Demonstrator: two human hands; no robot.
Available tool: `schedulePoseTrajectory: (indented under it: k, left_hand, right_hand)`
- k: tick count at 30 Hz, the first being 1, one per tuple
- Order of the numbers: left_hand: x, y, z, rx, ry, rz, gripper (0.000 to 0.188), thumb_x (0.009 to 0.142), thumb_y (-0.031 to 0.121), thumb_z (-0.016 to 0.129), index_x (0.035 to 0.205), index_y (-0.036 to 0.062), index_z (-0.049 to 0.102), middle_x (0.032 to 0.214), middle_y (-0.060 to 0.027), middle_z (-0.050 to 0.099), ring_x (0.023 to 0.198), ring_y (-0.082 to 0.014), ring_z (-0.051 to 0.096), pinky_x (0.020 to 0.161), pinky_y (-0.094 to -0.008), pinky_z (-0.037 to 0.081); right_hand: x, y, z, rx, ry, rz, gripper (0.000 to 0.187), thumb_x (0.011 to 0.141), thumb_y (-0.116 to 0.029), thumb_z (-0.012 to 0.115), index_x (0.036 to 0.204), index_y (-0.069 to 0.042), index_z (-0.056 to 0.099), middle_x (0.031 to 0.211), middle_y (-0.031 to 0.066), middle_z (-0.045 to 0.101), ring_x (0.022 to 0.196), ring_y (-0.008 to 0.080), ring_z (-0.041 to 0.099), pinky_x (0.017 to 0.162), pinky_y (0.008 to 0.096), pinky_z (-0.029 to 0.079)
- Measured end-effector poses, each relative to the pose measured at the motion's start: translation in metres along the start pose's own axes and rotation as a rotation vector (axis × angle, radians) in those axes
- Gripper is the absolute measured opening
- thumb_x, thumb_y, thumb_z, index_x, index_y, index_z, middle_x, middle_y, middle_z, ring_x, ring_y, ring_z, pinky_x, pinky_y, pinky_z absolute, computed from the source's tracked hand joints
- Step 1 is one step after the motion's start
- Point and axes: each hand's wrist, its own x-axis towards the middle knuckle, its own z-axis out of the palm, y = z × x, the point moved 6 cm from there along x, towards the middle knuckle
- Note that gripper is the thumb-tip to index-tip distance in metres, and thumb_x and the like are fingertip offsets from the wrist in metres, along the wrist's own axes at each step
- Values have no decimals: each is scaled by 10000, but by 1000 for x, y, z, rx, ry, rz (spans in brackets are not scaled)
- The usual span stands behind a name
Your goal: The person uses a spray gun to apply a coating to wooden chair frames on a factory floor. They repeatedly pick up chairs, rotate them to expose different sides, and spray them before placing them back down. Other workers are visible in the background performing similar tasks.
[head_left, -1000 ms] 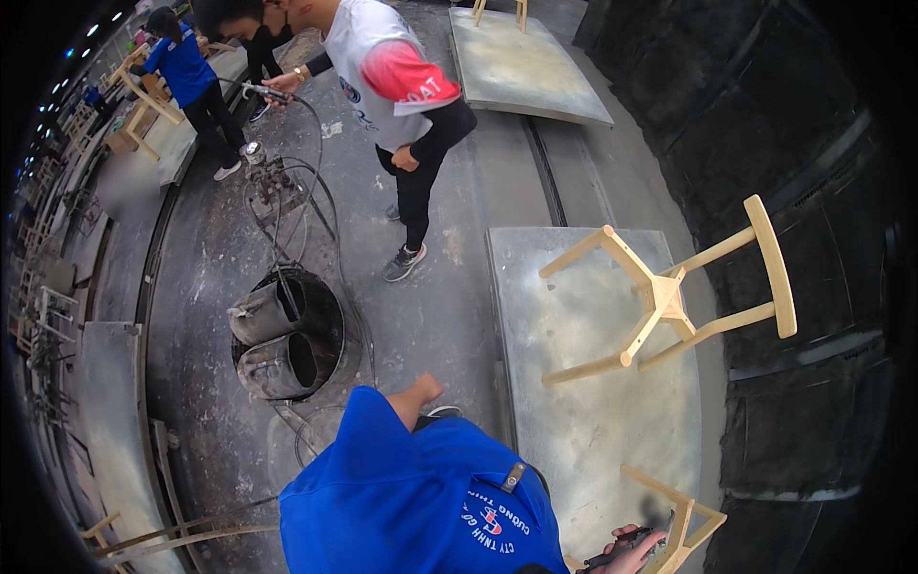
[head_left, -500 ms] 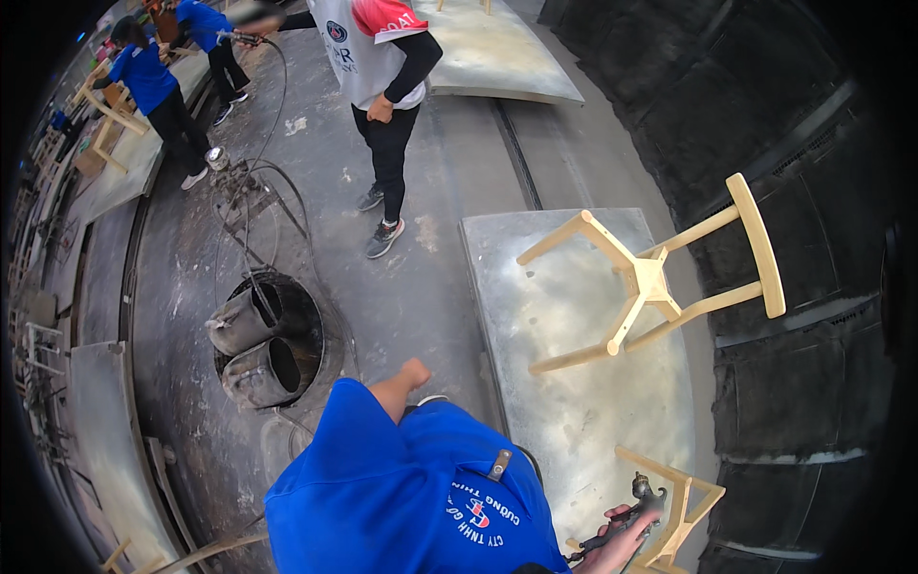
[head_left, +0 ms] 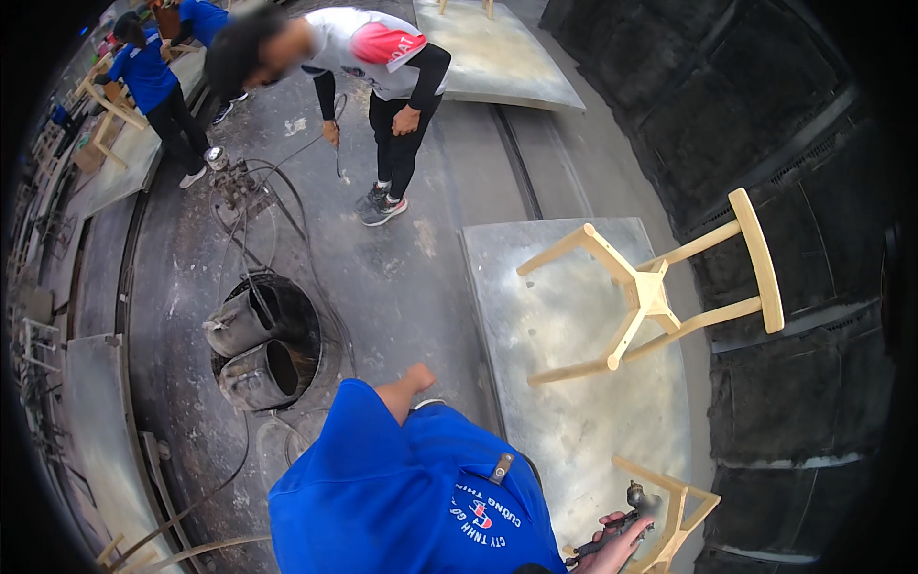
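My right hand (head_left: 617, 547) is wrapped around a dark spray gun (head_left: 633, 509), held low at the near right. The gun overlaps the view of a pale wooden chair frame (head_left: 674, 507) at the near end of a metal-topped platform (head_left: 593, 421); whether they touch I cannot tell. My left hand (head_left: 418, 377) hangs at my side with its fingers curled and nothing visible in it. Farther along the platform, a second pale wooden chair frame (head_left: 650, 294) lies with its legs toward me and its curved backrest on the right.
A person in a white-and-red shirt (head_left: 387, 57) bends forward at the top, holding a thin hose. On the floor stand a round black tub (head_left: 316, 335) with two ducts and a pump with hoses (head_left: 229, 182). Dark panels (head_left: 784, 383) line the right. Other people work at the far left.
The other person has bent forward, lowering the arm with the hose toward the floor, and stepped slightly. My hands and the spray gun have barely moved.
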Motion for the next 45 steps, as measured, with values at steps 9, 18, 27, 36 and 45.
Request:
schedulePoseTrajectory:
  k: [9,18,27,36,45]
  left_hand:
    - [1,-25,-12,42,-8,-33,372,837,307,637,716,-36,714,684,-203,697,633,-319,716,605,-446,573]
    - [24,-35,-10,27,-29,-55,245,759,153,567,686,-25,719,672,-200,696,615,-321,712,596,-415,578]
    - [19,-30,-5,32,-23,-18,250,801,107,541,713,-65,699,693,-194,697,598,-289,709,553,-405,593]
    - [25,-25,-14,84,-73,-70,234,806,91,546,746,-64,710,733,-186,716,652,-298,734,541,-413,591]
    - [30,-15,-21,56,-73,-72,230,816,95,553,756,-62,710,724,-180,712,636,-290,728,532,-407,586]
  right_hand:
    - [-8,-5,13,22,2,-6,567,1004,-628,475,1143,-85,563,696,9,572,586,71,533,432,205,339]
    - [-3,5,21,78,-63,-21,543,1005,-603,498,1149,-82,552,695,35,601,565,107,592,399,217,349]
    - [-9,18,24,71,-68,16,569,1002,-614,493,1184,-78,549,701,42,608,565,116,601,397,219,349]
    - [-25,40,51,-32,-184,60,543,1021,-586,474,1191,-76,547,719,41,616,594,121,613,414,220,346]
    - [-40,39,83,-136,-298,88,465,1039,-528,479,1098,-70,532,717,53,620,590,125,614,397,231,365]
